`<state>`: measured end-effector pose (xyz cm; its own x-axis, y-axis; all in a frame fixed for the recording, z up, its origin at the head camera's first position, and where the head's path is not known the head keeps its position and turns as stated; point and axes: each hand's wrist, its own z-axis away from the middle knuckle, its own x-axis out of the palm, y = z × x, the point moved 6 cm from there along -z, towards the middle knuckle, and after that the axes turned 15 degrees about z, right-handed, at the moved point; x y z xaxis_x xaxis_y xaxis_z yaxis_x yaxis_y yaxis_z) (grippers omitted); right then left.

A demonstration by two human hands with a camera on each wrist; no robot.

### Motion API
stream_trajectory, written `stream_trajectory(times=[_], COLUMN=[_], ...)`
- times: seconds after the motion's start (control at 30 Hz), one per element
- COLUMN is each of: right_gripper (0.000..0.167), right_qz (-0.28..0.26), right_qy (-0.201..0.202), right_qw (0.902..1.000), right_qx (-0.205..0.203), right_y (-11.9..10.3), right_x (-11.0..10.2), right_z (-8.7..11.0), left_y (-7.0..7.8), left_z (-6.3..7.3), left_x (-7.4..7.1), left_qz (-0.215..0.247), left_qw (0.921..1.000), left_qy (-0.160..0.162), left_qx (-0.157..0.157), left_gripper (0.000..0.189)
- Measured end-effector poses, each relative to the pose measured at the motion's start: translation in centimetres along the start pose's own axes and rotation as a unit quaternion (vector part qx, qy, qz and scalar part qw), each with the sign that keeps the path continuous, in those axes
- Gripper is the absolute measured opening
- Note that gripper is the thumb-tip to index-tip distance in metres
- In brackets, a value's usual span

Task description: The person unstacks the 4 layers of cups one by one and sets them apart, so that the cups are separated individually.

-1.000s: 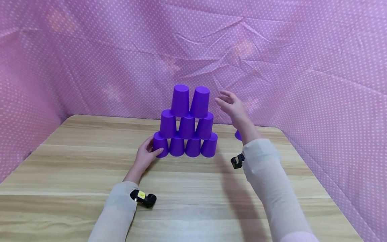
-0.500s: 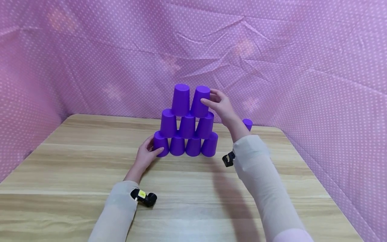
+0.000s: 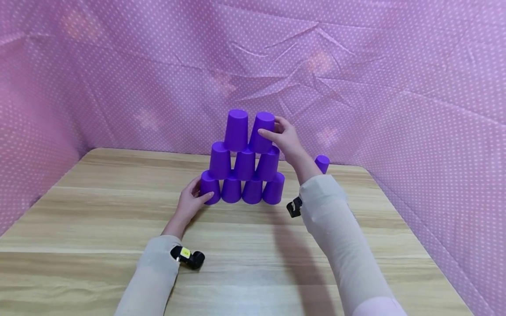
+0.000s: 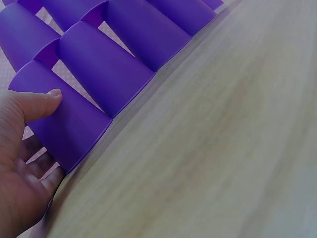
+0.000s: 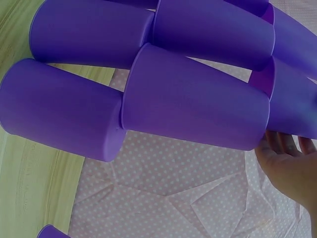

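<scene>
Upside-down purple cups stand as a stepped pyramid: several in the bottom row, three in the middle and two on top. My left hand (image 3: 189,202) holds the leftmost bottom cup (image 3: 207,182), thumb across its front and fingers round its far side. The left wrist view shows that cup (image 4: 69,126) with its rim down on the wood. High up, my right hand (image 3: 287,139) grips the right top cup (image 3: 263,121) from its right side, thumb in front and fingers behind. Beside it stands the left top cup (image 3: 236,131), untouched.
One more purple cup (image 3: 322,163) stands apart at the back right, partly hidden by the right forearm. Under everything is a wooden table (image 3: 237,263). Pink dotted cloth (image 3: 253,52) hangs behind and along both sides.
My right hand has moved left from beside the pyramid and taken hold of the right top cup. The left hand and the stacked cups have stayed in place.
</scene>
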<state>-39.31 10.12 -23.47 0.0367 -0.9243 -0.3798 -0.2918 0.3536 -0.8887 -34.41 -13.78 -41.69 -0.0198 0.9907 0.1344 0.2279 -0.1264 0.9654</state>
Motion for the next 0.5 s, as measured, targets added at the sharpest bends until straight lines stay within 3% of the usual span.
stream_trajectory(times=[0.5], right_gripper=[0.053], right_qz=[0.014], right_qy=[0.004], right_qw=[0.9998], right_qx=[0.013], right_y=[-0.45], right_x=[0.06], right_z=[0.27], left_y=[-0.04], left_z=[0.06], left_x=[-0.04], left_qz=[-0.002], left_qw=[1.0000], left_qy=[-0.002], left_qx=[-0.001], left_gripper=[0.061])
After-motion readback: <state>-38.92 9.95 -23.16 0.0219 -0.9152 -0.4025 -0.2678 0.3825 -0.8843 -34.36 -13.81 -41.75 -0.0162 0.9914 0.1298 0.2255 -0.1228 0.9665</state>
